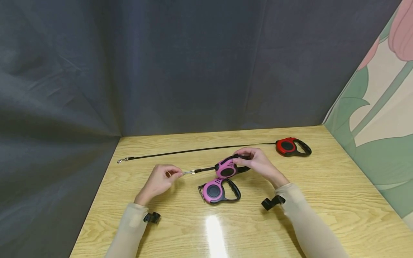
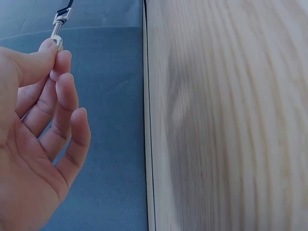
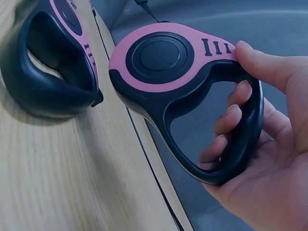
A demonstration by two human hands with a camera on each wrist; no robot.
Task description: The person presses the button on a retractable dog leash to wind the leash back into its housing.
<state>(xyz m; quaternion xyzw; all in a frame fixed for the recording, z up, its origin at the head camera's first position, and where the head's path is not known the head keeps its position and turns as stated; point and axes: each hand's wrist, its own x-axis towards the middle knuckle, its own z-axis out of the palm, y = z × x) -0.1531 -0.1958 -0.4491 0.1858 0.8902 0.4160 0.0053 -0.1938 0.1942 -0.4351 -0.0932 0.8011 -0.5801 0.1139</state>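
A pink and black retractable dog leash (image 1: 227, 168) is held up over the table by my right hand (image 1: 257, 163). In the right wrist view the fingers curl through the black loop handle (image 3: 248, 130) and the thumb presses near its top. Between thumb and forefinger my left hand (image 1: 162, 180) pinches the metal snap hook (image 2: 57, 34) of that leash. A short length of black strap (image 1: 206, 169) stretches between hook and casing. Just below lies a second pink leash (image 1: 213, 191) on the table, its clip at its left side.
Toward the back right lies a red retractable leash (image 1: 287, 146). Its black strap (image 1: 193, 149) runs left across the table to a metal hook (image 1: 122, 160). Dark curtain (image 1: 193, 71) hangs behind the wooden table (image 1: 180, 229), and a tulip-patterned panel (image 1: 374, 107) stands at the right.
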